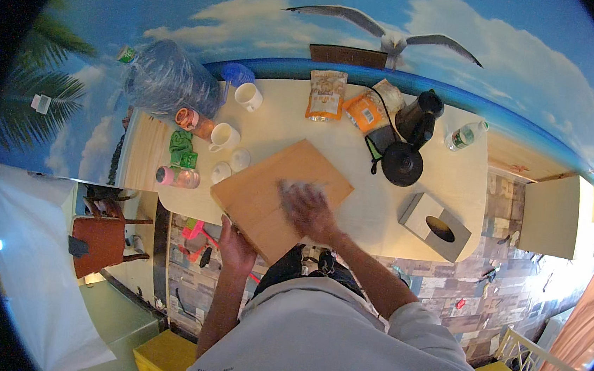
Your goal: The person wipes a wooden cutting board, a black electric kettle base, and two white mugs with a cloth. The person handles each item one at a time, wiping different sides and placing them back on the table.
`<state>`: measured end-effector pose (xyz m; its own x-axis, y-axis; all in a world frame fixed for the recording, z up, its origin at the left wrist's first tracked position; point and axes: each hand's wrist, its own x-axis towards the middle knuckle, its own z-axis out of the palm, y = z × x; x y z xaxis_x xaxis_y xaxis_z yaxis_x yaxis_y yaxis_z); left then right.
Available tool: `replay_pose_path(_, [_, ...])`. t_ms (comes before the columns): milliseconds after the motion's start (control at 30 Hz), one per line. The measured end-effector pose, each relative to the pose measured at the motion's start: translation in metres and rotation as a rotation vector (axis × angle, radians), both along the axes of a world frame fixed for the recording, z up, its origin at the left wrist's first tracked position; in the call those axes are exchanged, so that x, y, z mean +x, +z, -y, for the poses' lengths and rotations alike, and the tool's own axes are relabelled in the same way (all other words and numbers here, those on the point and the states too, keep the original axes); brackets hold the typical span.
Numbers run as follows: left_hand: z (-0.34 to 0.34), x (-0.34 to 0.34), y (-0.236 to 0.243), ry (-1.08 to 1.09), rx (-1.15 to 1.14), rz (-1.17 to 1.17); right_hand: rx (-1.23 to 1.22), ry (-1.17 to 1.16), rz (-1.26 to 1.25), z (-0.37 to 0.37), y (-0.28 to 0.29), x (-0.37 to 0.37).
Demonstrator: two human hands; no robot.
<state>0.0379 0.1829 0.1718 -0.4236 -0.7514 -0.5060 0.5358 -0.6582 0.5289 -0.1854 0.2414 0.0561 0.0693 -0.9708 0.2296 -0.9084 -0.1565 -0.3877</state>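
Note:
A light-brown wooden board lies tilted at an angle over the table's near edge, one corner pointing toward my body. My left hand grips its lower left edge, thumb up along the side and the other fingers mostly hidden. On the board's face, right of its middle, rests my right hand, pressing a pale crumpled wad that looks like a tissue or cloth. The fingers cover most of that wad and are slightly blurred. Two white round lids sit close to the board's left corner.
On the cream table stand white mugs, a pink-capped bottle, a large water jug, food pouches, a black kettle, a round black base, a small water bottle and a tissue box.

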Motion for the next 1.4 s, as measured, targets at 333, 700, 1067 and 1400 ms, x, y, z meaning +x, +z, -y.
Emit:
replay_pose_path(333, [0.009, -0.091, 0.098, -0.314, -0.242, 0.232, 0.281, -0.146, 1.181, -0.008, 0.123, -0.043])
replay_pose_path(700, [-0.021, -0.151, 0.015, -0.877, -0.487, 0.336, 0.044, -0.520, 2.194, -0.085, 0.110, -0.128])
replay_pose_path(1067, [0.022, -0.068, -0.136, -0.951, -1.031, 1.260, -0.007, -0.960, 2.224, -0.139, -0.071, -0.098])
replay_pose_path(1400, [0.121, -0.036, -0.180, -0.759, -1.132, 1.676, -0.107, -0.867, 1.755, -0.133, -0.143, -0.088])
